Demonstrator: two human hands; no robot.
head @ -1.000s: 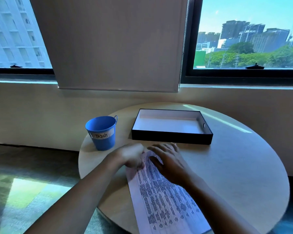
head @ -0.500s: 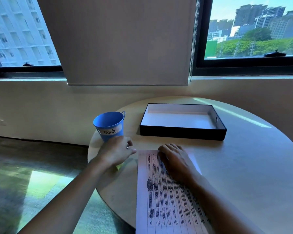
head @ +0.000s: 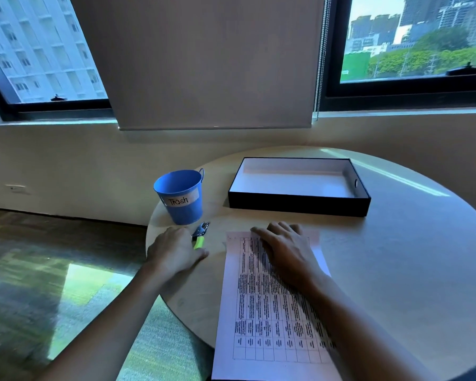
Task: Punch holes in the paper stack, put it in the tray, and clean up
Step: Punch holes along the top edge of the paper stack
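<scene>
A printed paper stack (head: 259,320) lies lengthwise on the round table (head: 401,270), its near end hanging over the front edge. My right hand (head: 286,251) lies flat on the stack's far end, fingers spread. A small hole punch (head: 200,234) with green handles and a metal head lies just left of the stack, in front of the blue bucket. My left hand (head: 173,251) covers its handles, with the green part between thumb and fingers. The black tray (head: 297,207) with a white inside stands empty behind the paper.
A blue metal bucket (head: 182,199) labelled "Trash" stands at the table's left edge, just beyond my left hand. Behind the table is a wall with windows and a lowered blind. The floor drops away to the left.
My left hand left the paper's top corner and moved left to the hole punch by the bucket. The punch's metal head now shows. My right hand stayed flat on the stack.
</scene>
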